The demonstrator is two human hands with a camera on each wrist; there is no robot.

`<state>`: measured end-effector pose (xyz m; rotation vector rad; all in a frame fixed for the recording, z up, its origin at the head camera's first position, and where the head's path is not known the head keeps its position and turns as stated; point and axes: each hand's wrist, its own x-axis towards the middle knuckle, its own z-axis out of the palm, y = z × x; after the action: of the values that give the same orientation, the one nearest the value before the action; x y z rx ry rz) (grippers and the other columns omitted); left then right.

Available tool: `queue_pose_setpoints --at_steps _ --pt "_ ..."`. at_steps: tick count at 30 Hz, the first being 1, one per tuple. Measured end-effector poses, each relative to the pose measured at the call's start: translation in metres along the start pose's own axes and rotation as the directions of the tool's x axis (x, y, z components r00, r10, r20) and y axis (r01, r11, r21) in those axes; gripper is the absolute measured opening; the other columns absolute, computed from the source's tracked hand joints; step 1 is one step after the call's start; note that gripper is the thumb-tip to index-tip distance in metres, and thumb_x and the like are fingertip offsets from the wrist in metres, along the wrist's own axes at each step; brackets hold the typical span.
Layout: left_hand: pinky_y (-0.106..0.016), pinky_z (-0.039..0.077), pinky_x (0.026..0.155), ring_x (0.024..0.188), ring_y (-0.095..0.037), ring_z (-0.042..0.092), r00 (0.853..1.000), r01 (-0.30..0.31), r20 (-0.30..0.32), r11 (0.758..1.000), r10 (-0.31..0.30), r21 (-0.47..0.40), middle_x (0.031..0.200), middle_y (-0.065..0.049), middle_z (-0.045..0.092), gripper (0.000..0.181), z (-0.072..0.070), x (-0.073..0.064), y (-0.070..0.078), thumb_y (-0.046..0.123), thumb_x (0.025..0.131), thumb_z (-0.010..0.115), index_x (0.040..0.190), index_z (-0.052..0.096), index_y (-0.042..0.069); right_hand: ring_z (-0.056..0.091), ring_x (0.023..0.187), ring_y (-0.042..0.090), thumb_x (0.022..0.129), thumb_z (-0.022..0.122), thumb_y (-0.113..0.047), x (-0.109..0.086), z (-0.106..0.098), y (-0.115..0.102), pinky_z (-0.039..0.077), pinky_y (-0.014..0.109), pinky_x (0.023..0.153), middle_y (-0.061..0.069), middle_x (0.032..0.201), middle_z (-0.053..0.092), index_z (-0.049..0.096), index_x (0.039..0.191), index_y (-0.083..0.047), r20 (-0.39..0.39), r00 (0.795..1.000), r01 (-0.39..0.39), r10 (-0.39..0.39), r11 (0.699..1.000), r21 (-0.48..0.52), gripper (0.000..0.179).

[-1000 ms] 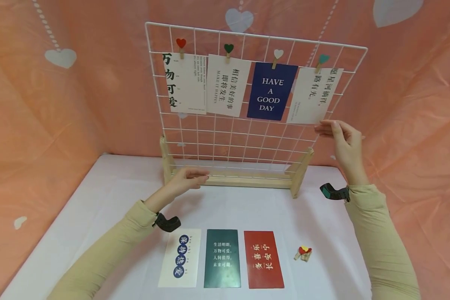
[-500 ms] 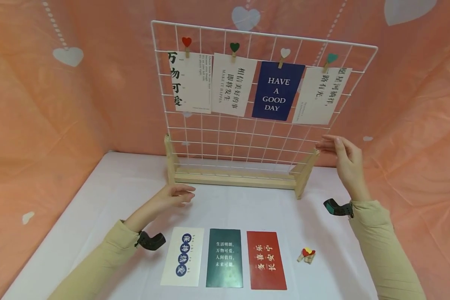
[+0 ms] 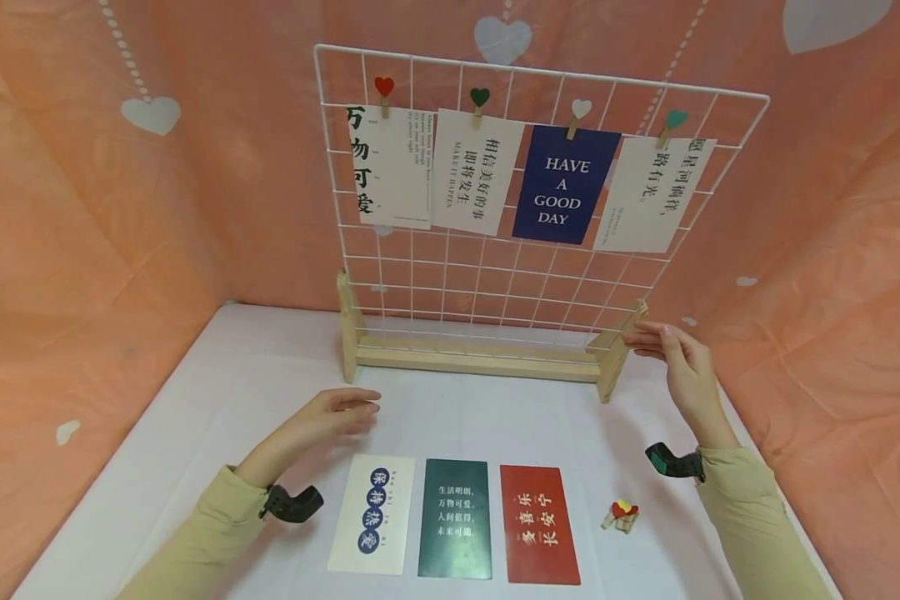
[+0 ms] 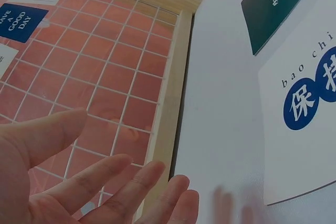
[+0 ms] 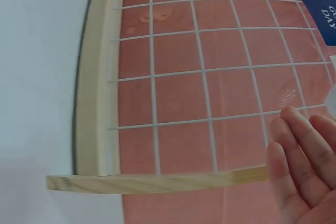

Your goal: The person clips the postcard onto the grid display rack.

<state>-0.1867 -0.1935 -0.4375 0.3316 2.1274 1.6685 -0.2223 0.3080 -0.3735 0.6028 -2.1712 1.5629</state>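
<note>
My left hand (image 3: 328, 418) hovers over the table behind the white card with blue circles (image 3: 372, 514), its fingers loosely extended and holding nothing. Beside the rack's right wooden foot (image 3: 613, 358) is my right hand (image 3: 682, 367), fingers relaxed and nothing in them. The white wire grid rack (image 3: 450, 287) bears a row of cards held by heart clips: a white card (image 3: 397, 171), another white card (image 3: 474, 175), a blue "HAVE A GOOD DAY" card (image 3: 566, 185) and a white card (image 3: 654, 196). A green card (image 3: 454, 518) and a red card (image 3: 540, 525) lie on the table.
Small wooden clips with red and yellow hearts (image 3: 621, 515) lie to the right of the red card. The white tablecloth (image 3: 195, 400) is bordered by a pink-orange curtain (image 3: 82, 250) with white hearts at the back and sides.
My right hand has come down from the lower edge of the rightmost hung card to the rack's foot. The left hand has drawn back from the rack toward the near left.
</note>
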Motion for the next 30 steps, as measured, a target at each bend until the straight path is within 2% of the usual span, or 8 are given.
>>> queue_pose_setpoints --at_steps 3,9,12,17,24,27,30 --pt "-0.049 0.047 0.096 0.118 -0.041 0.052 1.000 0.019 0.001 1.000 -0.019 -0.012 0.135 -0.029 0.047 0.052 0.001 -0.002 -0.001 0.020 0.098 0.056 0.137 0.042 -0.010 0.066 0.095 0.013 0.105 0.029 -0.004 -0.008 0.001 0.005 0.053 0.023 0.082 0.033 0.104 0.063 0.051 0.117 0.023 0.012 1.000 -0.026 0.026 1.000 -0.004 0.037" --pt "-0.045 0.046 0.098 0.119 -0.036 0.052 0.997 0.074 -0.013 0.997 -0.074 0.000 0.136 -0.023 0.049 0.055 0.000 -0.006 -0.004 0.027 0.097 0.058 0.138 0.044 -0.006 0.067 0.092 0.014 0.105 0.031 -0.007 -0.025 0.007 0.012 0.053 0.021 0.080 0.025 0.103 0.066 0.051 0.122 0.019 0.056 0.996 -0.069 0.071 0.997 -0.038 0.036" --pt "-0.044 0.045 0.099 0.121 -0.034 0.052 0.995 0.094 -0.026 0.996 -0.094 -0.010 0.135 -0.021 0.051 0.054 -0.001 -0.007 -0.005 0.025 0.096 0.059 0.138 0.044 -0.004 0.067 0.091 0.016 0.105 0.031 -0.008 -0.033 0.009 0.016 0.053 0.022 0.080 0.028 0.105 0.065 0.051 0.123 0.017 0.091 0.990 -0.102 0.104 0.994 -0.035 0.037" --pt "-0.041 0.045 0.099 0.121 -0.031 0.052 0.994 0.103 -0.047 0.995 -0.103 -0.008 0.134 -0.020 0.052 0.055 -0.003 -0.011 -0.006 0.027 0.096 0.060 0.138 0.044 -0.004 0.066 0.093 0.017 0.106 0.031 -0.009 -0.050 0.008 0.023 0.053 0.021 0.080 0.032 0.106 0.062 0.051 0.123 0.016 0.176 0.966 -0.183 0.188 0.982 -0.044 0.036" --pt "-0.041 0.043 0.101 0.121 -0.031 0.052 0.993 0.096 -0.073 0.995 -0.097 -0.014 0.133 -0.020 0.053 0.052 -0.004 -0.019 -0.010 0.026 0.096 0.059 0.136 0.046 -0.005 0.066 0.093 0.015 0.106 0.035 -0.014 -0.069 0.005 0.029 0.053 0.021 0.079 0.025 0.104 0.066 0.054 0.121 0.013 0.248 0.926 -0.266 0.284 0.958 -0.103 0.037" --pt "-0.041 0.043 0.102 0.119 -0.027 0.054 0.987 0.133 -0.099 0.991 -0.130 0.023 0.130 -0.015 0.057 0.052 -0.005 -0.020 -0.012 0.031 0.096 0.059 0.136 0.049 -0.001 0.067 0.093 0.017 0.106 0.036 -0.015 -0.075 0.003 0.031 0.054 0.022 0.079 0.024 0.104 0.067 0.054 0.121 0.012 0.263 0.916 -0.288 0.304 0.952 -0.098 0.036" --pt "-0.041 0.043 0.101 0.118 -0.028 0.054 0.983 0.155 -0.099 0.988 -0.155 -0.011 0.130 -0.017 0.057 0.053 -0.007 -0.022 -0.014 0.031 0.096 0.058 0.136 0.048 -0.003 0.066 0.093 0.022 0.105 0.037 -0.015 -0.082 0.003 0.033 0.054 0.024 0.078 0.026 0.104 0.066 0.054 0.121 0.013 0.281 0.902 -0.315 0.327 0.945 -0.089 0.036"
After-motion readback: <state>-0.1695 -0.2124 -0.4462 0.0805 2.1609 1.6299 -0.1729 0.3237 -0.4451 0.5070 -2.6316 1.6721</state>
